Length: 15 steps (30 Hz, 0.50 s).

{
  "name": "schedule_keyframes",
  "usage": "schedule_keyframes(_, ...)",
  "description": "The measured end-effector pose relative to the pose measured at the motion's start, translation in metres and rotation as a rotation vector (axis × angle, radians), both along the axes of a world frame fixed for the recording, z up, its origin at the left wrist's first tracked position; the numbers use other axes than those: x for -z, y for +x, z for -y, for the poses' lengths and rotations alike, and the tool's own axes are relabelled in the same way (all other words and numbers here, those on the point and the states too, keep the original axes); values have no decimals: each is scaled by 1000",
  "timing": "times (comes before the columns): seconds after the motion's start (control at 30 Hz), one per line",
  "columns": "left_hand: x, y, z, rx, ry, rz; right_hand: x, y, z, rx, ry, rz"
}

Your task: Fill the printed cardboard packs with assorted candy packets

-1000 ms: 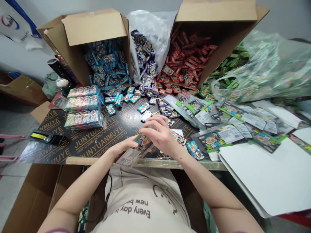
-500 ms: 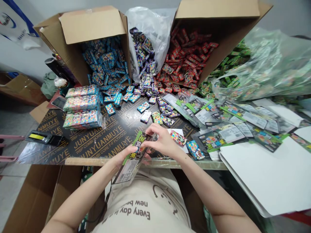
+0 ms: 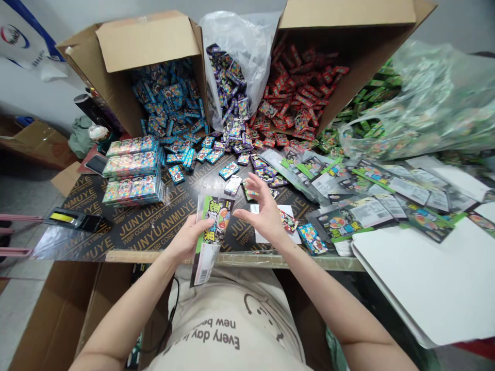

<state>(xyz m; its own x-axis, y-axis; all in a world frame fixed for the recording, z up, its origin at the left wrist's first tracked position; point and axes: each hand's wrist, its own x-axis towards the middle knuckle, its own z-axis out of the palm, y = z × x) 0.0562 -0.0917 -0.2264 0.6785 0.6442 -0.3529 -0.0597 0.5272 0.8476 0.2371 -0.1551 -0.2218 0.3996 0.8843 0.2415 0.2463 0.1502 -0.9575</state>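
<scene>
Stacked packs (image 3: 133, 170) stand at left centre, a blue box (image 3: 149, 41) above them. At lower middle the left hand (image 3: 188, 238) grips a pouch (image 3: 212, 224) upright over the table (image 3: 154, 229) edge. The right hand (image 3: 263, 214), fingers spread and empty, hovers just right of it, above loose packs (image 3: 233, 184). Flat pouches (image 3: 348, 198) litter the right.

Bright, even light falls from above, and shadows are soft and short, though the box (image 3: 348, 20) is dim inside. Glare streaks the plastic bag (image 3: 425, 98) and glossy board (image 3: 154, 226). The packet (image 3: 212, 226) is sharp; the edges bow and smear.
</scene>
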Motion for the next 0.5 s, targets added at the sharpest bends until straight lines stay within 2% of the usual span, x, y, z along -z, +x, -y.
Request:
schedule_keyframes(0.07, 2, 0, -1, 0, 90, -32, 8, -5, -2, -182, -101, -221)
schedule_keyframes(0.13, 3, 0, -2, -5, 302, -116, 13, -11, -4, -300, -172, -336)
schedule_keyframes(0.2, 4, 1, -3, -35, 556, -233, 13, -15, -7, -235, -169, -338)
schedule_keyframes(0.27, 5, 3, -6, -64, 702, -312, 10, -16, -9, -143, -139, -326)
schedule_keyframes(0.33, 5, 4, -11, -91, 694, -304, 7, -16, -10, -187, -140, -375)
schedule_keyframes(0.43, 6, 6, -19, -159, 584, -216, 9, -14, -6, -463, -243, -446)
schedule_keyframes(0.5, 9, 8, -23, -193, 537, -163, 15, -10, -3, -527, -315, -413)
